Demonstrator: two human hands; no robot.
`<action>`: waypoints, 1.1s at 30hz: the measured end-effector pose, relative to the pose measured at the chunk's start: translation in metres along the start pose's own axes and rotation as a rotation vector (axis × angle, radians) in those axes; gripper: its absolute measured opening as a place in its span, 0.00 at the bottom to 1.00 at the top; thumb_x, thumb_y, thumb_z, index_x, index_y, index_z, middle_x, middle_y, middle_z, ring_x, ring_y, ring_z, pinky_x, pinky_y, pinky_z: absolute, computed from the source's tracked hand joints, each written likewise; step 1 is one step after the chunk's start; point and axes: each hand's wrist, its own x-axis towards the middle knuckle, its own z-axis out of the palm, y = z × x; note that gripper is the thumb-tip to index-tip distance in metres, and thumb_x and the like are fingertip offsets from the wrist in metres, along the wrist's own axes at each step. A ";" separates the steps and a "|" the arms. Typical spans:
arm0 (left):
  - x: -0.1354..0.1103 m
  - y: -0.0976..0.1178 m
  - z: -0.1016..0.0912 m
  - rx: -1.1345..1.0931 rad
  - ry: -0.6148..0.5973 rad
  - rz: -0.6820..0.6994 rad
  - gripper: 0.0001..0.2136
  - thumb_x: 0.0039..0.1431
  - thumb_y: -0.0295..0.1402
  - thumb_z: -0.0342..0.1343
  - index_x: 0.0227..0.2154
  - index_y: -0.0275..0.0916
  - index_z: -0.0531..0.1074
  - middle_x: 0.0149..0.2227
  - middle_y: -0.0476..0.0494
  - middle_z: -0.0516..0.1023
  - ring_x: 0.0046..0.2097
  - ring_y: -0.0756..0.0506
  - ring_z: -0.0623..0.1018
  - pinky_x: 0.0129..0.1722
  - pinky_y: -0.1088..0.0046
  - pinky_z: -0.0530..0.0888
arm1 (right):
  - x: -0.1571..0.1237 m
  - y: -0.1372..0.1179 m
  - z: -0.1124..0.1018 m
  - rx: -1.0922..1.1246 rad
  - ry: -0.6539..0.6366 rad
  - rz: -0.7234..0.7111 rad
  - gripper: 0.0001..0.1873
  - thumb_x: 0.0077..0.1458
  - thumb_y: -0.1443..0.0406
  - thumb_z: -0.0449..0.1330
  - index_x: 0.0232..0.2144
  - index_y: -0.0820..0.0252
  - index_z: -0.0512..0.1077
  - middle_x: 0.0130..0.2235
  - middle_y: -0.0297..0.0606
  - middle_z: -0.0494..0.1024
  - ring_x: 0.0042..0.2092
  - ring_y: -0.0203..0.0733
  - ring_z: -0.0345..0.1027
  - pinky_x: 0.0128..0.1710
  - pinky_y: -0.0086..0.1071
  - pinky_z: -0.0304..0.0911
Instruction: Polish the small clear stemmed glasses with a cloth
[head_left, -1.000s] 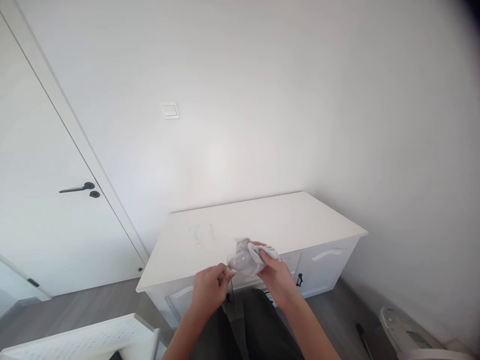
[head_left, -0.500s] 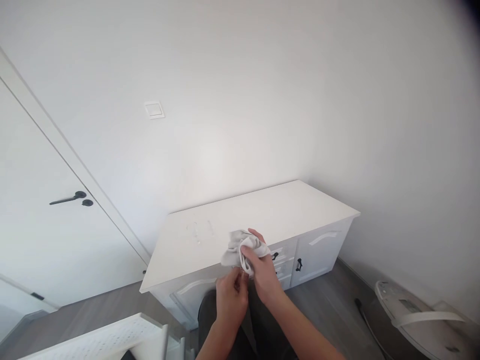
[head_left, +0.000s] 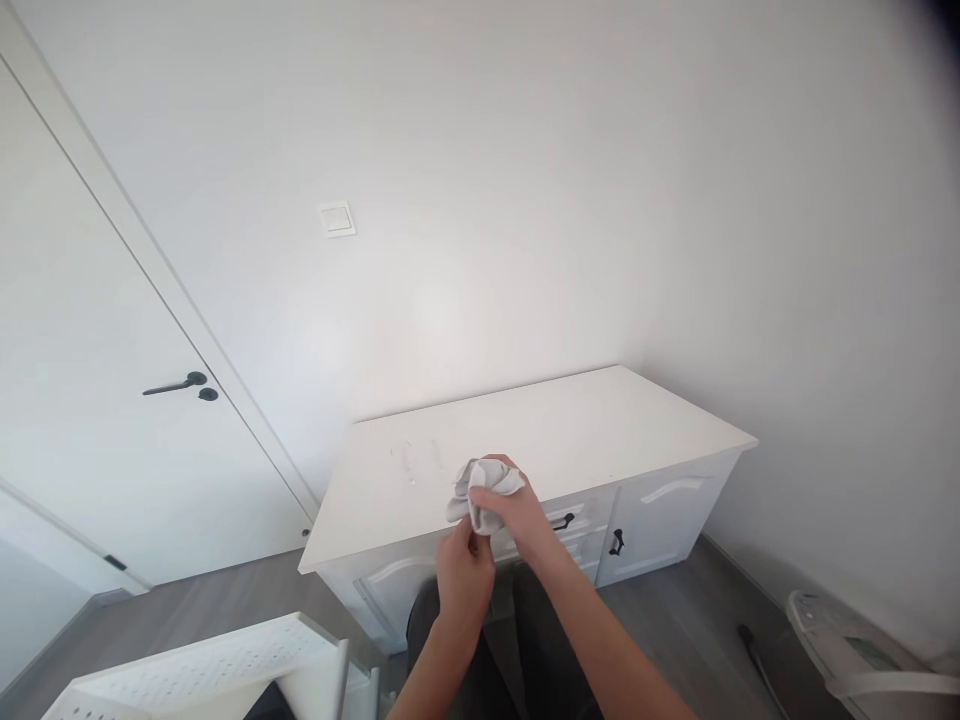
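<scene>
A whitish-grey cloth [head_left: 487, 478] is bunched up in front of me, over the front edge of the white cabinet [head_left: 577, 425]. My right hand [head_left: 517, 508] is closed round it, thumb pressed across its folds. Just below, my left hand [head_left: 466, 565] has its fingers pinched together at the lower end of the cloth; the fingertips are partly hidden. Faint wet-looking streaks [head_left: 409, 465] lie on the cabinet top, left of the cloth.
A white door with a black handle [head_left: 176, 383] is at left, and a light switch [head_left: 337, 219] is on the wall. A white perforated rack [head_left: 225, 665] stands at lower left. At lower right a pale appliance [head_left: 855, 640] sits on the grey floor.
Both hands have drawn closer together and the cloth is more tightly bunched. My view has turned slightly left, so the room appears shifted right.
</scene>
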 end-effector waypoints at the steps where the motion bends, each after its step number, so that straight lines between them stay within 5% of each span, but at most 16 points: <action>1: -0.003 -0.003 -0.001 0.015 0.035 0.014 0.15 0.53 0.32 0.67 0.19 0.41 0.67 0.20 0.53 0.61 0.25 0.49 0.62 0.28 0.71 0.56 | -0.007 0.003 0.009 -0.060 0.078 -0.063 0.24 0.44 0.67 0.72 0.44 0.53 0.72 0.36 0.30 0.78 0.36 0.40 0.70 0.37 0.31 0.66; 3: -0.009 -0.008 -0.002 0.023 0.064 0.017 0.15 0.48 0.28 0.68 0.17 0.41 0.67 0.20 0.53 0.61 0.25 0.49 0.60 0.28 0.70 0.55 | -0.021 0.007 0.022 -0.172 0.245 -0.171 0.28 0.47 0.66 0.72 0.50 0.50 0.69 0.39 0.30 0.78 0.37 0.39 0.70 0.38 0.31 0.67; 5: -0.013 -0.007 -0.001 -0.001 0.038 -0.003 0.16 0.49 0.32 0.69 0.16 0.41 0.66 0.19 0.53 0.62 0.24 0.50 0.60 0.28 0.71 0.57 | -0.027 0.009 0.024 -0.126 0.282 -0.096 0.26 0.49 0.62 0.72 0.50 0.50 0.69 0.38 0.30 0.79 0.36 0.39 0.72 0.36 0.30 0.69; 7: -0.015 -0.001 0.001 -0.059 -0.030 -0.046 0.19 0.56 0.44 0.65 0.18 0.41 0.65 0.18 0.55 0.58 0.23 0.50 0.60 0.28 0.71 0.61 | -0.027 0.010 0.015 0.019 0.148 0.136 0.18 0.52 0.55 0.70 0.41 0.55 0.73 0.28 0.31 0.77 0.27 0.40 0.71 0.27 0.31 0.68; 10: -0.015 0.010 0.001 -0.143 -0.161 -0.140 0.23 0.60 0.56 0.56 0.22 0.41 0.66 0.18 0.59 0.49 0.19 0.52 0.56 0.24 0.71 0.65 | -0.020 0.008 -0.006 0.114 -0.043 0.327 0.23 0.48 0.45 0.67 0.26 0.59 0.74 0.17 0.32 0.70 0.20 0.41 0.66 0.21 0.33 0.65; 15: -0.017 0.011 -0.004 -0.167 -0.169 -0.116 0.21 0.57 0.52 0.63 0.22 0.39 0.70 0.16 0.57 0.57 0.19 0.53 0.60 0.23 0.75 0.63 | -0.024 0.002 -0.005 0.133 -0.064 0.268 0.20 0.37 0.59 0.75 0.32 0.59 0.75 0.27 0.34 0.77 0.27 0.40 0.71 0.27 0.31 0.67; 18: -0.021 0.004 -0.009 -0.135 -0.147 -0.049 0.19 0.51 0.43 0.71 0.18 0.36 0.71 0.16 0.51 0.69 0.22 0.53 0.66 0.24 0.77 0.59 | -0.035 0.001 0.008 0.015 0.096 0.032 0.25 0.40 0.65 0.75 0.41 0.54 0.73 0.33 0.29 0.76 0.32 0.38 0.69 0.30 0.29 0.66; 21: -0.025 -0.002 -0.014 -0.152 -0.222 -0.077 0.21 0.52 0.44 0.71 0.16 0.35 0.71 0.15 0.51 0.68 0.21 0.53 0.67 0.23 0.76 0.58 | -0.041 0.000 0.009 -0.156 0.183 -0.139 0.20 0.49 0.62 0.73 0.44 0.53 0.73 0.32 0.28 0.74 0.33 0.37 0.66 0.33 0.29 0.64; 26: -0.030 -0.005 -0.013 -0.303 -0.393 -0.227 0.25 0.55 0.56 0.65 0.20 0.39 0.70 0.13 0.62 0.49 0.14 0.54 0.55 0.20 0.72 0.65 | -0.031 -0.007 -0.009 0.085 0.011 -0.008 0.13 0.50 0.60 0.73 0.36 0.59 0.78 0.32 0.33 0.76 0.33 0.37 0.67 0.34 0.29 0.64; 30: -0.029 -0.004 -0.011 -0.366 -0.401 -0.290 0.27 0.52 0.60 0.64 0.18 0.40 0.66 0.14 0.63 0.46 0.15 0.56 0.50 0.17 0.74 0.62 | -0.025 0.001 -0.013 0.339 -0.096 0.067 0.16 0.52 0.52 0.70 0.36 0.57 0.79 0.41 0.37 0.81 0.42 0.42 0.74 0.43 0.33 0.70; 33: -0.026 -0.005 -0.009 -0.357 -0.299 -0.235 0.26 0.54 0.56 0.65 0.18 0.39 0.67 0.14 0.60 0.52 0.16 0.55 0.57 0.22 0.73 0.68 | -0.030 0.018 -0.008 0.229 -0.073 0.211 0.24 0.48 0.46 0.69 0.35 0.60 0.77 0.32 0.41 0.81 0.28 0.44 0.74 0.26 0.35 0.70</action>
